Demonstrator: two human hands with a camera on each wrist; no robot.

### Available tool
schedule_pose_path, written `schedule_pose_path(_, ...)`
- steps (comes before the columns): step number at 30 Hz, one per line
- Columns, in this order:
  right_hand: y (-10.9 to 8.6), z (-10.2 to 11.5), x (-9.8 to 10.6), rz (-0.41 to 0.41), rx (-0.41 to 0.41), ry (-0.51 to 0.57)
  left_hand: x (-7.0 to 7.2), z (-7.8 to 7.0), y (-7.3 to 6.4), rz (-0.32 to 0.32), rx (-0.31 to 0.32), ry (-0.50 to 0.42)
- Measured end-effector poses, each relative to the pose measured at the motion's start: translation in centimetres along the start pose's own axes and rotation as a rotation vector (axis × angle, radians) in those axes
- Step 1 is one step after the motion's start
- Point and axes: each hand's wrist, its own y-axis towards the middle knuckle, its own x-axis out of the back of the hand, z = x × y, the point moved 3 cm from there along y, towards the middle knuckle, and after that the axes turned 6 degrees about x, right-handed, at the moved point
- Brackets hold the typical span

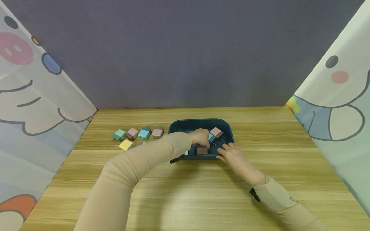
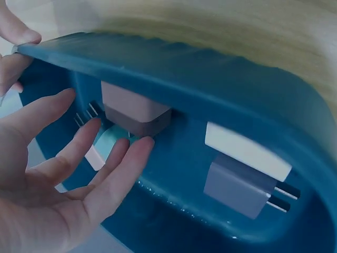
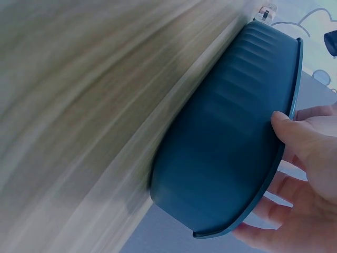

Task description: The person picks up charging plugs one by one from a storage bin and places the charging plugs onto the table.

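A dark blue plastic bin (image 1: 199, 122) stands on the table with several small two-pin charger plugs inside. My left hand (image 1: 200, 136) reaches into it. In the left wrist view, that hand's fingers (image 2: 113, 195) are spread and loosely bent over a teal-and-pink charger plug (image 2: 108, 143), with no grip on it visible. A pink-and-brown charger plug (image 2: 136, 108) lies beside them, near the wall. Farther along is a white-and-grey charger plug (image 2: 239, 184), its pins bare. My right hand (image 3: 305, 168) holds the bin's rim at the near right corner, thumb outside.
Left of the bin lie several charger plugs: a green one (image 1: 119, 135), a pink-and-brown one (image 1: 131, 133), a blue one (image 1: 144, 133), a pink one (image 1: 158, 132) and a yellow one (image 1: 126, 145). A grey panel (image 1: 190, 64) rises behind the wooden table (image 1: 268, 134).
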Motion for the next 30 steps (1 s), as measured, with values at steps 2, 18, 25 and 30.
schedule_pose_path(2, 0.0, 0.0, 0.0, 0.0, 0.003, 0.001, -0.4, 0.1, 0.7, 0.017, 0.007, -0.001)
schedule_pose_path(18, -0.1, 0.0, 0.0, -0.007, 0.017, -0.005, -0.9, 0.1, -0.1, -0.065, 0.002, -0.055)
schedule_pose_path(25, -0.1, 0.0, 0.0, -0.014, 0.022, -0.01, -1.3, -0.1, 0.1, -0.049, 0.044, -0.099)
schedule_pose_path(30, -0.1, 0.0, 0.0, -0.015, 0.026, -0.009, -1.4, 0.0, 0.4, -0.025, 0.067, -0.113)
